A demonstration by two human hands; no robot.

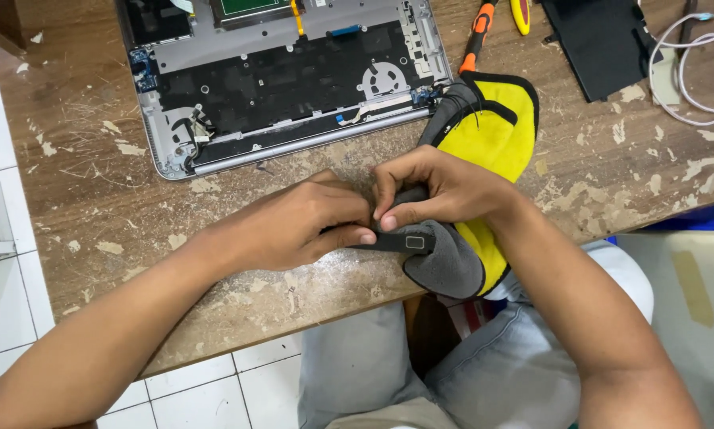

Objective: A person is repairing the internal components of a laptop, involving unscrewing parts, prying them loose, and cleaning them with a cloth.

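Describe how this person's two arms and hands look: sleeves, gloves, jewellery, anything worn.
Both forearms are bare right up to the frame edge, with no sleeves in view. The left hand and the right hand wear no gloves, and no rings, watch or bracelet show on either. Fingernails are short and unpainted. Lower down, light grey trousers cover the legs.

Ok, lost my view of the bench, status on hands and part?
Both hands, left and right, pinching a small dark flat part. Part lies on grey-yellow cloth at desk edge. Opened laptop behind, nothing blocking.
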